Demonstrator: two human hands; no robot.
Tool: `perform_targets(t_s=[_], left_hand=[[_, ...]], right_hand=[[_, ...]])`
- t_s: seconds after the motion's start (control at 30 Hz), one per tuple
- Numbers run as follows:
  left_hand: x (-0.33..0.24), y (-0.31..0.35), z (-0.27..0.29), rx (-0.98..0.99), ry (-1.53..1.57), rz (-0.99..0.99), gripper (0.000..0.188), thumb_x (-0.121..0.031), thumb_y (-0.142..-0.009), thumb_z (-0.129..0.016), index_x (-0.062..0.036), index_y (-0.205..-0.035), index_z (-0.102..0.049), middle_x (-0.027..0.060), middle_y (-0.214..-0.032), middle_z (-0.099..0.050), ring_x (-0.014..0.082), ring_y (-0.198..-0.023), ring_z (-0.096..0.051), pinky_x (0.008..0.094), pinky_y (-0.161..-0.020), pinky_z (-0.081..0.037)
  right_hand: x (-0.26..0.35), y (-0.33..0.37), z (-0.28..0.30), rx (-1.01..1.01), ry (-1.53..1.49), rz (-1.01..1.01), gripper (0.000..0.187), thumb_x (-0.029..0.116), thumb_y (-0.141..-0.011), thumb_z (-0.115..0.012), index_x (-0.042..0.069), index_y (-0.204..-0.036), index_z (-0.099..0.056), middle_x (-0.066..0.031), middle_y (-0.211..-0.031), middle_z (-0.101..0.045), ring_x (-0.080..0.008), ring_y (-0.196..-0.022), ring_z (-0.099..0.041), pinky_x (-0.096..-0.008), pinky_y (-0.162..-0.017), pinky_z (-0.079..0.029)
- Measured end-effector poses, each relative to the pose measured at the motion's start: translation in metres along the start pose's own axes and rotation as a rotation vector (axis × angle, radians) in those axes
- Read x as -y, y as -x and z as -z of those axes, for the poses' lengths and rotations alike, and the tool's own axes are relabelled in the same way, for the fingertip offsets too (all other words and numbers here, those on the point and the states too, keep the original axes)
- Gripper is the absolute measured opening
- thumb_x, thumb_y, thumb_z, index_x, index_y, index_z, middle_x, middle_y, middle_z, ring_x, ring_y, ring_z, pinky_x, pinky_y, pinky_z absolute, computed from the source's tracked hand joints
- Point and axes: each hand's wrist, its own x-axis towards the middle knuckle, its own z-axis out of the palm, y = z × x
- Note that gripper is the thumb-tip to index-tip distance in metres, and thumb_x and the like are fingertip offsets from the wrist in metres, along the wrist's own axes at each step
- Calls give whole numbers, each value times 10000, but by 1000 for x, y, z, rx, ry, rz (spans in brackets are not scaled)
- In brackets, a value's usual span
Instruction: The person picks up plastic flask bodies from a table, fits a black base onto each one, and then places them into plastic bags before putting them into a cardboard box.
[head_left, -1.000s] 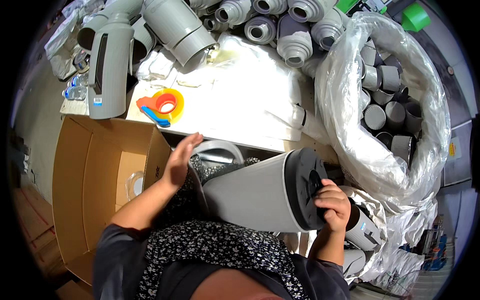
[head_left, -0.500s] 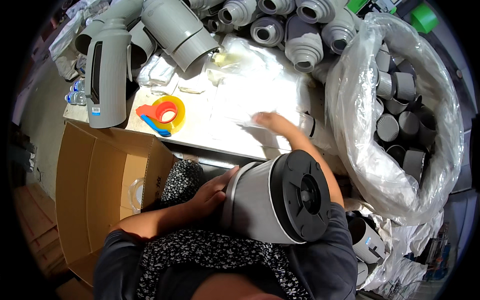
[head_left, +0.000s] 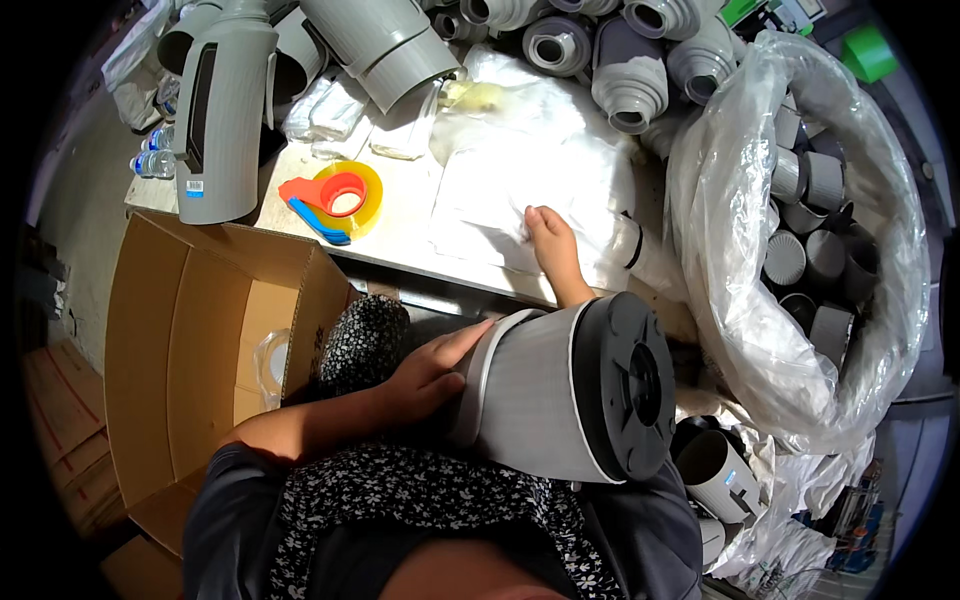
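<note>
Across my lap lies a large grey cylindrical container [head_left: 530,395] on its side, its black round ribbed base [head_left: 625,385] facing right. My left hand [head_left: 435,370] holds it at the left end, fingers stretched along a pale rim. Beyond the container, my right hand [head_left: 548,238] reaches over the bench. Its thumb and fingers are closed at the edge of a thin white plastic bag [head_left: 500,205] in a flat pile. The right forearm is partly hidden behind the container.
An open cardboard box [head_left: 150,370] stands at left. A red-and-blue tape dispenser [head_left: 340,200] with yellow tape sits on the bench [head_left: 395,240]. Grey bottle-shaped housings [head_left: 220,130] crowd the back. On the right, a clear plastic sack [head_left: 720,270] holds several grey cups [head_left: 825,255].
My right hand has turned more upright and closed on the bag's edge. The container has shifted slightly right in the picture, with my left hand still on it.
</note>
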Motion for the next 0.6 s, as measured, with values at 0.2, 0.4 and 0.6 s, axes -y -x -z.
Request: perform_targets(t_s=[0.2,0.4,0.6], left_hand=[[19,-32,-2,-384,559,262,316,-171,-910,-466,15,-1166,-458,108,-1089,-516,194,-1066,-474,303,-954,-336],[43,-95,3,-556,692,265,112,-116,-882,-516,-40,-964,-502,52,-912,-571,124,-876,-532,277,-851,-408],[21,-130,3,-459,1130,374,123,-198,-930,-415,-94,-962,-473,35,-878,-569,142,-817,-553,282,-798,-439]], right_hand=[[50,41,-23,58,-332,61,134,165,-868,-554,35,-866,-519,14,-751,-515,-62,-694,-435,-197,-647,-362],[49,45,-22,-66,-385,170,110,117,-844,-586,41,-896,-525,-4,-797,-528,-83,-753,-481,-211,-680,-402],[70,45,7,-320,-967,-178,218,282,-896,-507,66,-871,-515,1,-735,-514,-92,-642,-480,-229,-591,-410]])
